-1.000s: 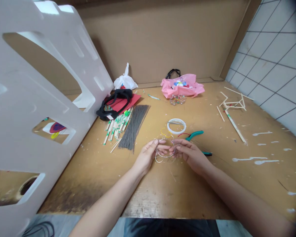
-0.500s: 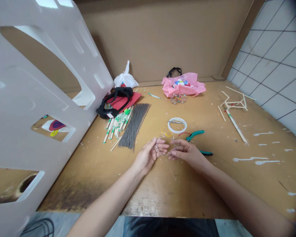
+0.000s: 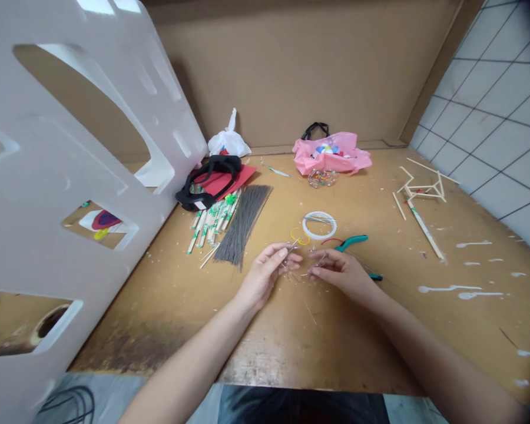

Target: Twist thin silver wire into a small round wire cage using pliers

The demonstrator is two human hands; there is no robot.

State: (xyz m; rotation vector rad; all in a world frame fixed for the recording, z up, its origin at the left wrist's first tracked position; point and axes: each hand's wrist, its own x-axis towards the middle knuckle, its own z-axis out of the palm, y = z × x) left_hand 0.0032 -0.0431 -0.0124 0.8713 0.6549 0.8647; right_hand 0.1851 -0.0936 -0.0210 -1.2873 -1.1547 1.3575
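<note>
In front of me, my left hand (image 3: 267, 272) pinches a piece of thin bent silver wire (image 3: 293, 275) between thumb and fingers. My right hand (image 3: 341, 272) faces it, its thumb and fingers closed on bent wire too. Whether both hold one joined piece I cannot make out. Just beyond the fingertips lie a yellow wire loop (image 3: 307, 241) and a white ring (image 3: 334, 228) with thin metal pieces across it. Teal-handled pliers (image 3: 355, 240) rest behind my right hand, partly hidden by it. A red wire (image 3: 331, 240) is beside them.
A bundle of grey wires (image 3: 244, 227), wrapped chopsticks (image 3: 209, 224) and a black headset-like strap (image 3: 188, 191) lie left. A white plastic panel (image 3: 128, 123) stands there. At the back are a pink bag (image 3: 348, 159) and coiled wire (image 3: 322, 178); right, a stick frame (image 3: 424, 191).
The bent wire has turned between my hands, and its ends now stick out differently. My hands have shifted only slightly. The whole view has moved a little.
</note>
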